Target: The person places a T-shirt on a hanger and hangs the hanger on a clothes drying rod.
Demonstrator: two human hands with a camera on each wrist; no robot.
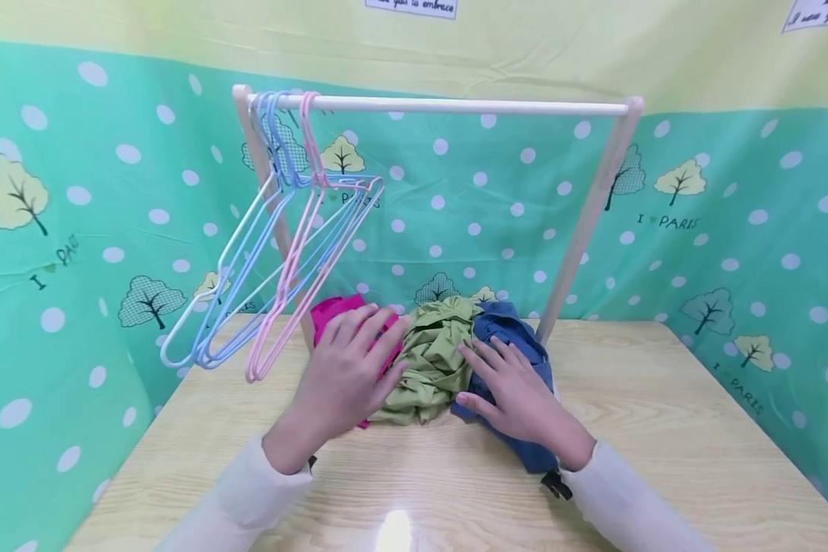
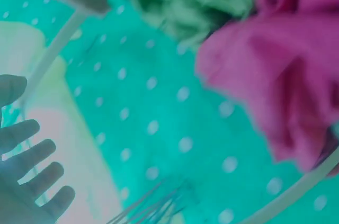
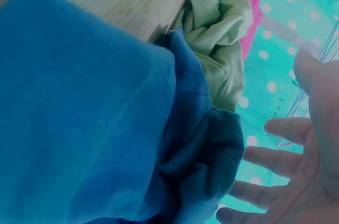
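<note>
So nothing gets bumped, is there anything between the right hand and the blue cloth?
No, nothing visible stands between the right hand and the blue cloth. The hangers hang away from them, at the left end of the rail.

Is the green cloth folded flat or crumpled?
Crumpled: the green cloth lies heaped between the pink cloth and the blue cloth, with irregular creases across it.
</note>
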